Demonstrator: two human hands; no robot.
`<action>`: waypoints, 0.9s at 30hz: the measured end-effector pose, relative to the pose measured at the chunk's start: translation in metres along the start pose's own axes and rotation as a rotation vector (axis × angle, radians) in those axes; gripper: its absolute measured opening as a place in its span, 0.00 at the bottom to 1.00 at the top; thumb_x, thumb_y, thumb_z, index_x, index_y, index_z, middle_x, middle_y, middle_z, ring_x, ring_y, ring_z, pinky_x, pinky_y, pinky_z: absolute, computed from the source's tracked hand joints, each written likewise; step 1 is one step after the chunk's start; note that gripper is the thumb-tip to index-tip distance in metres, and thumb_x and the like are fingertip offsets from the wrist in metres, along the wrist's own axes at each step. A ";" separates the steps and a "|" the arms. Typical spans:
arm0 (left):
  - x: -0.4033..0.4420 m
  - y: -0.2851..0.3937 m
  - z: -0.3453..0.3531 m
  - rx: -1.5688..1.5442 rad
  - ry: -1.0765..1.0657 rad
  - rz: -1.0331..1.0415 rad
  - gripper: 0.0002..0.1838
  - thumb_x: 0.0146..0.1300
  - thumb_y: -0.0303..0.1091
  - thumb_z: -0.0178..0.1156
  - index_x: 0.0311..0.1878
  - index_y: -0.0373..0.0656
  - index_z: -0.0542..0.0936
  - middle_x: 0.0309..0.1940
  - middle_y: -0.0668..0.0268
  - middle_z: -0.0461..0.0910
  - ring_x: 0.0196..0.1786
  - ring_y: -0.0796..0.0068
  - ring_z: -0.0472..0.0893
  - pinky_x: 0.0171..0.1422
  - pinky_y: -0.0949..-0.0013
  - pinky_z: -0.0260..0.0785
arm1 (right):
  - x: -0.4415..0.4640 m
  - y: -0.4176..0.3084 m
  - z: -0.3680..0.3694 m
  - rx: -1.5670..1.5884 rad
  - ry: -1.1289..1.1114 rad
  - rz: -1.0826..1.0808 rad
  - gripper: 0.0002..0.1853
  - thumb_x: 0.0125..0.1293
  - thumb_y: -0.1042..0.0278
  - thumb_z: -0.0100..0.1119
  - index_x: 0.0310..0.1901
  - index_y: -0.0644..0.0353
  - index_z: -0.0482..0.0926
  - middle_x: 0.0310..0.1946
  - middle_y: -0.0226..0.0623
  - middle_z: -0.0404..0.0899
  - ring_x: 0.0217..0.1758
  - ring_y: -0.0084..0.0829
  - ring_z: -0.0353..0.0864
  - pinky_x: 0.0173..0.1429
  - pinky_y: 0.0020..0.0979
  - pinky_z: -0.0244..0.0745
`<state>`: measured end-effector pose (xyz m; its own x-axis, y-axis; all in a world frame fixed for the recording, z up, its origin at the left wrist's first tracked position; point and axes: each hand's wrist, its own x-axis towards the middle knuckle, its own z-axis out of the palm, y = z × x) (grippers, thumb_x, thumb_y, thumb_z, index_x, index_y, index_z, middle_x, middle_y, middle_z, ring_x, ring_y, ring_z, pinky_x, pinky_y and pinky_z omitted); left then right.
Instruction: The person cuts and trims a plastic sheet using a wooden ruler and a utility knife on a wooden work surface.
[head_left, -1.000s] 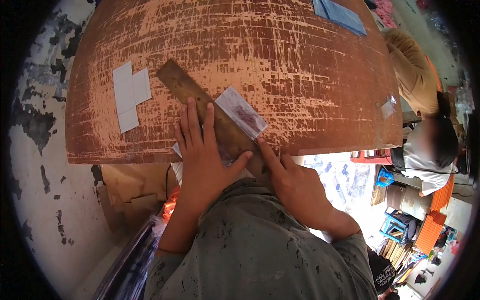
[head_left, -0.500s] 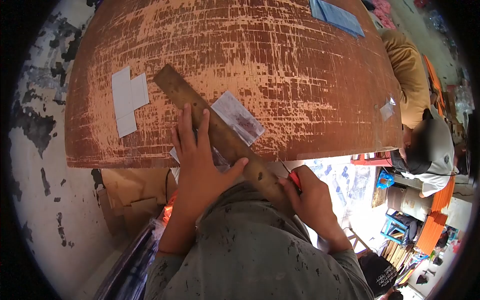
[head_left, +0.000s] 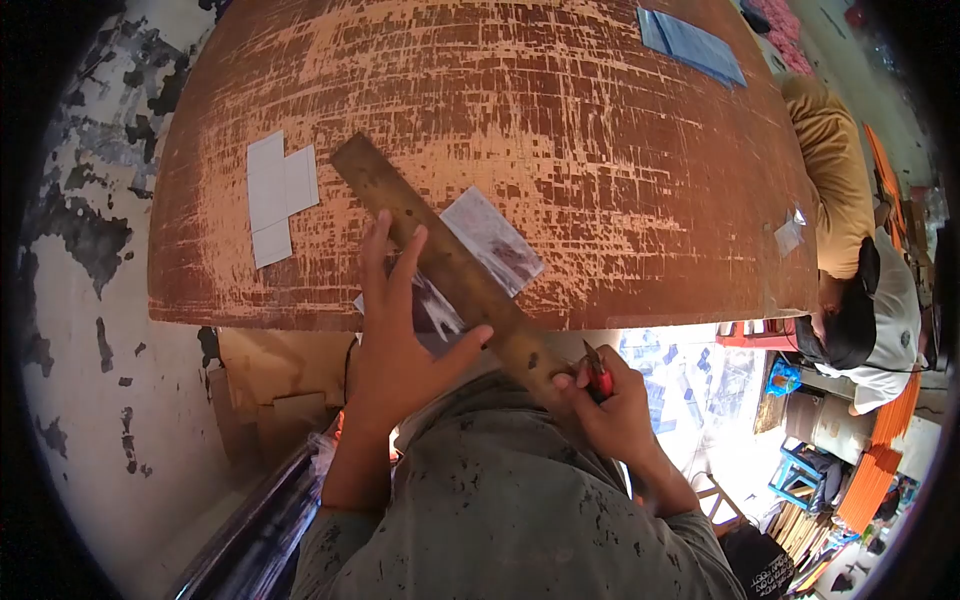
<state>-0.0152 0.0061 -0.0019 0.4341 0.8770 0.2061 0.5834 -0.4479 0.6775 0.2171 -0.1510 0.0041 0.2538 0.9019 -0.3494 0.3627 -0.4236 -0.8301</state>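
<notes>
A long brown ruler (head_left: pixel 450 255) lies diagonally across a scratched reddish-brown board (head_left: pixel 640 200). My left hand (head_left: pixel 405 335) is spread, its fingertips at the ruler's left edge and its thumb near the lower part. My right hand (head_left: pixel 615 415) is closed round a red-handled cutter (head_left: pixel 599 375) whose blade points up; its thumb and finger are at the ruler's lower end. A pale sheet with a dark smudge (head_left: pixel 495 240) lies along the ruler's right side. Clear film (head_left: pixel 435 305) shows between my left hand and the ruler.
White paper pieces (head_left: pixel 280 195) lie at the board's left. Folded blue material (head_left: pixel 692 46) is at the upper right, and a small clear scrap (head_left: pixel 790 232) near the right edge. Another person (head_left: pixel 830 180) sits at the right. A blue stool (head_left: pixel 795 473) stands lower right.
My right hand has moved down and right from the pale sheet to the ruler's lower end, bringing the red cutter into view. The ruler has slid slightly down, and my left fingers have loosened.
</notes>
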 end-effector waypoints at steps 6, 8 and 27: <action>-0.016 -0.007 -0.018 0.177 -0.056 0.040 0.57 0.58 0.62 0.82 0.85 0.45 0.69 0.87 0.46 0.58 0.90 0.35 0.55 0.90 0.32 0.52 | 0.005 0.019 -0.014 0.094 0.273 -0.124 0.16 0.72 0.68 0.80 0.39 0.61 0.76 0.29 0.33 0.82 0.31 0.23 0.77 0.40 0.31 0.76; -0.018 -0.007 -0.020 0.228 -0.070 0.071 0.54 0.59 0.62 0.81 0.83 0.45 0.72 0.85 0.49 0.62 0.87 0.38 0.60 0.89 0.33 0.55 | 0.004 0.021 -0.024 0.098 0.335 -0.067 0.18 0.72 0.66 0.81 0.37 0.60 0.75 0.28 0.30 0.81 0.31 0.20 0.74 0.38 0.28 0.73; 0.012 -0.002 0.018 0.177 0.117 0.009 0.53 0.56 0.47 0.85 0.84 0.47 0.70 0.84 0.51 0.66 0.83 0.39 0.66 0.87 0.35 0.58 | 0.000 0.029 -0.038 0.217 0.409 -0.104 0.19 0.68 0.73 0.83 0.38 0.56 0.74 0.35 0.27 0.83 0.36 0.17 0.77 0.42 0.25 0.74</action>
<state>0.0009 0.0146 -0.0134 0.3629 0.8825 0.2993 0.6959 -0.4702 0.5428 0.2613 -0.1666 -0.0036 0.5743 0.8130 -0.0962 0.2197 -0.2662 -0.9385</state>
